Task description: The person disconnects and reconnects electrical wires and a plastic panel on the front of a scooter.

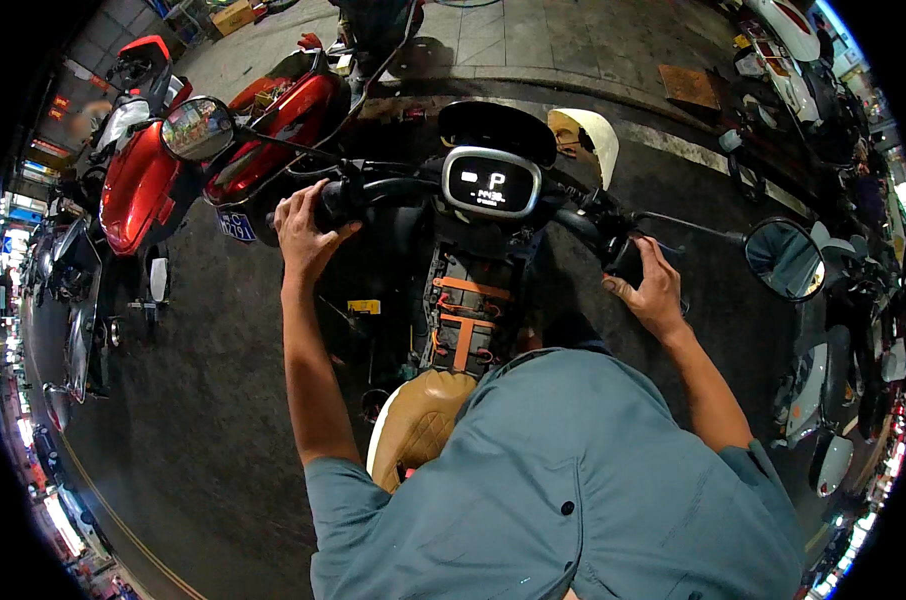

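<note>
I sit astride a scooter with a tan quilted seat [435, 412]. My left hand [307, 230] is closed around the left handlebar grip [335, 204], thumb toward its inner end. On the other side, my right hand [653, 285] wraps the right handlebar grip [625, 262]. Between them a lit display [491, 183] with a silver rim is mounted on the bars. Below it the scooter's middle is uncovered, showing a battery bay [463, 320] with orange straps and wires. Round mirrors stick out on both sides, the left mirror [198, 129] and the right mirror [785, 260].
A red scooter [138, 195] stands at the front left, with red body panels [278, 120] beside it. Ahead, a cream panel [591, 140] sits near the kerb. A brown board [689, 87] lies on the kerb. More scooters [818, 385] line the right side. A person stands far ahead.
</note>
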`<move>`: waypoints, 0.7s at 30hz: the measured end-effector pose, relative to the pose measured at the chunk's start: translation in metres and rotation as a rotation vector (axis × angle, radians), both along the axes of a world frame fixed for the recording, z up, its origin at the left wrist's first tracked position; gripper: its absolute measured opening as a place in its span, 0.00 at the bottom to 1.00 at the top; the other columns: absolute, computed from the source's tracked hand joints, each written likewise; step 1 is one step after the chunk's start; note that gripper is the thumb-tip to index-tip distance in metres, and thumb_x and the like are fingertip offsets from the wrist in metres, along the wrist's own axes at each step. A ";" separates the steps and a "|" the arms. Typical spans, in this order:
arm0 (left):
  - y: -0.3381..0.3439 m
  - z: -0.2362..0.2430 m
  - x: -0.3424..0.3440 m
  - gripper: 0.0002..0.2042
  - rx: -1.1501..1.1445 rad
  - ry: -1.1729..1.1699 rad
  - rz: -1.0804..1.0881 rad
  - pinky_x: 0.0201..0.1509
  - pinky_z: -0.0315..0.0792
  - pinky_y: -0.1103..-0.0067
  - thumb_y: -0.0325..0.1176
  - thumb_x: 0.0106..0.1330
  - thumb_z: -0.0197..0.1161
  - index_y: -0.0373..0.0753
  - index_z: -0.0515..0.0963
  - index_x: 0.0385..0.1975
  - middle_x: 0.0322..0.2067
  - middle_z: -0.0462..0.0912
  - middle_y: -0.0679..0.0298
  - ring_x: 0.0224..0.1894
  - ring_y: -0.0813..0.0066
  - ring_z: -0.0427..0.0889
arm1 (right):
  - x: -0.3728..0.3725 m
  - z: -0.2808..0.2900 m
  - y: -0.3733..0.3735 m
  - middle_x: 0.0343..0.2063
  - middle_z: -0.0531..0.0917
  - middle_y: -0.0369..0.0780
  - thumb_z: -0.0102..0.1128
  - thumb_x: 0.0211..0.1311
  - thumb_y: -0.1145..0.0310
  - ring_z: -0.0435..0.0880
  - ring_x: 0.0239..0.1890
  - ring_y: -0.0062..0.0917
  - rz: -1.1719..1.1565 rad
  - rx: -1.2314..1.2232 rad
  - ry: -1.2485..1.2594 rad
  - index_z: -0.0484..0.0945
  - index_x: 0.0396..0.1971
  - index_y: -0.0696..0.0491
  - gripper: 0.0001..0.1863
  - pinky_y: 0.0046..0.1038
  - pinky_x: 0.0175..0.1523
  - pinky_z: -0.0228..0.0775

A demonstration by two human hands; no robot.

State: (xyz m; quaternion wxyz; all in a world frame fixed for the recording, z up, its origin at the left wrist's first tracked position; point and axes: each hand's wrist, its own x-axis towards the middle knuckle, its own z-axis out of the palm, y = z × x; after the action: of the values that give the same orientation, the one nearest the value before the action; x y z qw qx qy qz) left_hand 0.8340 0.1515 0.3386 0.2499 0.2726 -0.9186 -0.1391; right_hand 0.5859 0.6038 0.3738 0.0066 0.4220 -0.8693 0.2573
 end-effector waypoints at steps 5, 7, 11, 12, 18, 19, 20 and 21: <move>0.001 0.002 0.000 0.38 -0.018 0.001 -0.004 0.69 0.56 0.63 0.55 0.41 0.76 0.50 0.76 0.57 0.53 0.77 0.64 0.60 0.58 0.70 | 0.003 0.001 -0.003 0.49 0.77 0.47 0.67 0.52 0.42 0.80 0.51 0.46 -0.028 0.022 0.014 0.71 0.55 0.58 0.40 0.39 0.54 0.72; 0.002 0.002 0.001 0.38 -0.020 0.004 -0.005 0.69 0.56 0.63 0.55 0.41 0.76 0.50 0.76 0.57 0.53 0.77 0.64 0.60 0.58 0.70 | 0.004 0.000 -0.003 0.50 0.77 0.47 0.67 0.52 0.45 0.79 0.51 0.47 -0.026 0.022 0.035 0.70 0.55 0.59 0.39 0.39 0.55 0.72; 0.002 0.002 0.000 0.39 -0.017 0.008 -0.004 0.69 0.56 0.63 0.56 0.41 0.76 0.51 0.76 0.57 0.53 0.77 0.63 0.60 0.58 0.70 | 0.000 -0.007 0.002 0.50 0.77 0.48 0.66 0.52 0.49 0.79 0.52 0.47 -0.002 0.016 0.068 0.69 0.56 0.60 0.37 0.39 0.56 0.71; 0.002 0.002 0.000 0.39 -0.015 0.007 0.000 0.69 0.56 0.63 0.56 0.41 0.76 0.51 0.76 0.57 0.53 0.77 0.63 0.61 0.58 0.70 | 0.000 -0.007 0.002 0.50 0.77 0.48 0.66 0.52 0.50 0.79 0.52 0.47 0.004 0.017 0.067 0.69 0.56 0.60 0.37 0.40 0.56 0.71; 0.002 0.003 -0.001 0.39 0.003 -0.036 0.021 0.70 0.55 0.62 0.57 0.42 0.75 0.50 0.75 0.58 0.54 0.77 0.63 0.62 0.57 0.69 | -0.002 -0.003 0.003 0.52 0.76 0.48 0.67 0.51 0.51 0.78 0.53 0.47 0.013 0.030 0.033 0.69 0.57 0.59 0.38 0.39 0.56 0.71; 0.001 0.002 -0.001 0.39 -0.002 -0.029 0.012 0.70 0.55 0.62 0.57 0.41 0.75 0.50 0.75 0.58 0.54 0.77 0.63 0.62 0.57 0.69 | -0.001 -0.001 0.002 0.52 0.76 0.48 0.67 0.51 0.51 0.78 0.53 0.47 0.013 0.033 0.022 0.69 0.57 0.59 0.38 0.39 0.56 0.71; 0.000 0.000 -0.001 0.39 -0.008 -0.021 0.003 0.70 0.55 0.62 0.57 0.41 0.75 0.50 0.75 0.58 0.54 0.77 0.63 0.62 0.57 0.69 | -0.001 0.001 0.002 0.52 0.76 0.48 0.67 0.52 0.51 0.78 0.53 0.47 0.013 0.035 0.011 0.68 0.58 0.59 0.37 0.39 0.56 0.71; -0.001 0.001 0.001 0.40 -0.015 -0.018 -0.002 0.70 0.55 0.62 0.57 0.41 0.75 0.50 0.75 0.58 0.54 0.77 0.63 0.62 0.57 0.69 | 0.000 0.003 0.001 0.52 0.76 0.48 0.67 0.52 0.52 0.78 0.53 0.46 0.014 0.037 -0.002 0.68 0.58 0.59 0.37 0.39 0.56 0.71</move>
State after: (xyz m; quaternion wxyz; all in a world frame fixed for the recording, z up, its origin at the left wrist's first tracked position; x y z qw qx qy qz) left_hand 0.8346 0.1504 0.3393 0.2438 0.2711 -0.9221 -0.1298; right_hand 0.5863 0.6045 0.3769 -0.0038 0.4280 -0.8709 0.2415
